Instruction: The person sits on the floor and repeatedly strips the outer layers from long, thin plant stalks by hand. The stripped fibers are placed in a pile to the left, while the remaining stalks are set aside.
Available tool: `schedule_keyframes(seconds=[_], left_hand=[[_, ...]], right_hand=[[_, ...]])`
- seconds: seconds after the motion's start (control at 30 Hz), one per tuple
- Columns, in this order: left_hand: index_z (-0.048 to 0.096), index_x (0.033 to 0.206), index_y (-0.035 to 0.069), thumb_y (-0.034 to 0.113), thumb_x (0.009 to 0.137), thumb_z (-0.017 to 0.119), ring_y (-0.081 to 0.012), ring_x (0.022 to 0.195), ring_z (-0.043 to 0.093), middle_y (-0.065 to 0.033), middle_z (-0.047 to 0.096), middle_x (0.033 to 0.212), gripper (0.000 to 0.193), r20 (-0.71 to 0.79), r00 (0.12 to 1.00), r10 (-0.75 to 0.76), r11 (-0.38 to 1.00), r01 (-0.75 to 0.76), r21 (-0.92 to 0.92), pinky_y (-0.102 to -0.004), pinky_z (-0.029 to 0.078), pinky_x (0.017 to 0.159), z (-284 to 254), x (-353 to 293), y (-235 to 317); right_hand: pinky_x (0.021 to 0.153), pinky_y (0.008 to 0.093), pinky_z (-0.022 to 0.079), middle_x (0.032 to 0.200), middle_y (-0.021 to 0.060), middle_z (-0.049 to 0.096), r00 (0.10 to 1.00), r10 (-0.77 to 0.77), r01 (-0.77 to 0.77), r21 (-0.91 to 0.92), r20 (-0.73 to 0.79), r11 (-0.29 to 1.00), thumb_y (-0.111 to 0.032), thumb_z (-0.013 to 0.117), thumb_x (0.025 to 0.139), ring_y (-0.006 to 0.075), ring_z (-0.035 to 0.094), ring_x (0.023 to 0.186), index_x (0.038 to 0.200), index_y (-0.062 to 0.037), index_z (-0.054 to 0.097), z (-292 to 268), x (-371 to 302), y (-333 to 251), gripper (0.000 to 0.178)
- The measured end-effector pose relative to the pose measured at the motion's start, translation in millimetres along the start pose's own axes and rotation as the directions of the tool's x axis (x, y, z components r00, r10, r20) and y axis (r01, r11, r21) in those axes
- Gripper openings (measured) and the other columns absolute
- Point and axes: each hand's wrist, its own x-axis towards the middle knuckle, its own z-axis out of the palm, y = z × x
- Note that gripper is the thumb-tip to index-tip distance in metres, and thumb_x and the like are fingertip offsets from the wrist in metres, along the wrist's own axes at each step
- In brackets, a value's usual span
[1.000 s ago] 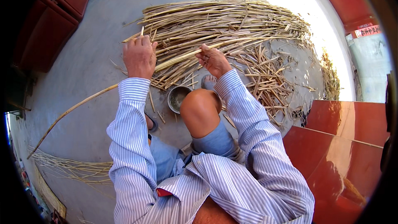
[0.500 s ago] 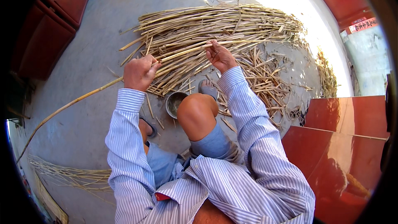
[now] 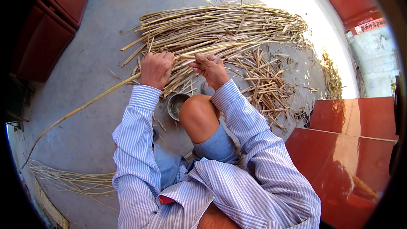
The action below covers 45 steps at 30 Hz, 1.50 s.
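A long thin dry stalk (image 3: 85, 106) runs from the lower left up through my left hand (image 3: 157, 69), whose fingers are wrapped round it. Just to the right, my right hand (image 3: 211, 72) pinches the stalk's upper end between thumb and fingers. Only a short length shows between the two hands. Beyond them lies a large bundle of similar stalks (image 3: 212, 22) on the floor. Short broken pieces of stalk (image 3: 266, 85) are heaped to the right of my right hand. A small metal bowl (image 3: 175, 107) stands below the hands, beside my bent knee.
Thin stripped stalks (image 3: 76, 179) lie on the floor at the lower left. Dark red seats (image 3: 46, 38) stand at the far left. A glossy red surface (image 3: 326, 152) is close on my right, with more dry stalks (image 3: 332, 76) beyond it.
My hands have come closer together: the left has shifted right with the stalk, and the right has moved left and nearer to me. The stalk's far tail has moved slightly rightward.
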Motion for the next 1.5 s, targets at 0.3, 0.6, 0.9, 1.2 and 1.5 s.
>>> schedule_keyframes(seconds=[0.3, 0.6, 0.9, 1.2, 1.5], left_hand=[[0.064, 0.08, 0.009, 0.02, 0.08, 0.07, -0.0315, 0.065, 0.062, -0.0105, 0.065, 0.07, 0.013, 0.013, 0.987, -0.161, 0.981, 0.162, -0.112, -0.0418, 0.044, 0.061, -26.9, 1.5, -6.2], [0.059, 0.078, 0.0, 0.007, 0.082, 0.068, -0.0116, 0.058, 0.055, -0.0056, 0.06, 0.064, 0.011, 0.442, 0.768, -0.463, 0.677, 0.628, -0.384, -0.0265, 0.044, 0.054, -79.0, -33.0, -46.4], [0.058, 0.082, -0.002, 0.002, 0.081, 0.066, -0.0088, 0.061, 0.053, -0.0024, 0.06, 0.069, 0.009, 0.544, 0.724, -0.424, 0.601, 0.674, -0.429, -0.0256, 0.044, 0.054, -67.5, -49.2, -72.1], [0.066, 0.087, 0.005, 0.021, 0.08, 0.071, -0.0314, 0.067, 0.062, -0.0135, 0.066, 0.076, 0.018, 0.017, 0.991, -0.134, 0.961, 0.134, -0.244, -0.0426, 0.043, 0.059, -19.4, -8.5, 4.7], [0.066, 0.082, 0.005, 0.027, 0.084, 0.069, -0.0288, 0.064, 0.062, -0.0127, 0.065, 0.074, 0.023, 0.135, 0.936, -0.326, 0.823, 0.351, -0.446, -0.0373, 0.046, 0.058, -19.3, -18.0, -9.5]], right_hand=[[0.059, 0.0255, 0.058, 0.1, 0.0122, 0.066, 0.919, 0.127, -0.035, 0.243, -0.373, 0.969, -0.025, 0.063, 0.093, 0.0165, 0.068, 0.081, 0.105, -0.0032, 0.057, -136.4, -4.2, -12.1, 0.026], [0.056, 0.0207, 0.047, 0.094, 0.004, 0.065, 0.998, -0.056, 0.035, 0.558, 0.02, 0.829, -0.021, 0.057, 0.096, 0.0069, 0.058, 0.071, 0.114, -0.0018, 0.056, -163.2, 54.1, -39.4, 0.026], [0.058, 0.021, 0.052, 0.089, 0.0015, 0.064, 0.992, -0.104, 0.123, 0.364, -0.072, 0.923, -0.023, 0.058, 0.095, 0.01, 0.059, 0.069, 0.104, -0.0086, 0.059, -118.6, 48.5, -35.4, 0.017], [0.072, 0.0247, 0.054, 0.101, 0.0039, 0.068, 0.987, 0.014, -0.031, 0.101, 0.163, 0.994, -0.021, 0.061, 0.094, 0.0146, 0.067, 0.085, 0.106, -0.007, 0.06, 35.4, -5.8, -2.8, 0.019], [0.07, 0.0229, 0.057, 0.101, 0.0073, 0.069, 0.982, -0.189, 0.191, 0.192, -0.027, 0.963, -0.022, 0.06, 0.094, 0.0124, 0.068, 0.082, 0.104, -0.0058, 0.06, 19.4, 1.0, -10.1, 0.019]])
